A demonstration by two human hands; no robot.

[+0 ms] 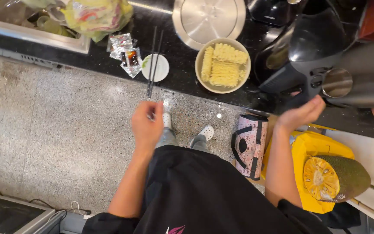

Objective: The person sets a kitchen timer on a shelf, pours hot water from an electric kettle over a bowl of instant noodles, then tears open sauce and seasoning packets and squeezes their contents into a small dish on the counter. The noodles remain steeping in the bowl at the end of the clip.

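Kettle handle (314, 82) is apparently touched by open right hand (301, 116); left hand (147, 125) hangs loosely curled, empty. Scalding is risked if tipped.

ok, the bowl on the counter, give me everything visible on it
The bowl is round, beige, apparently ceramic or plastic, standing upright on the black glossy countertop. It holds several dry, pale yellow instant noodle blocks, uncooked, lying side by side and filling most of it; no liquid shows. A round metal lid lies just behind, its rim meeting or overlapping the bowl's far edge. A black kettle stands to its right. Neither hand touches it.
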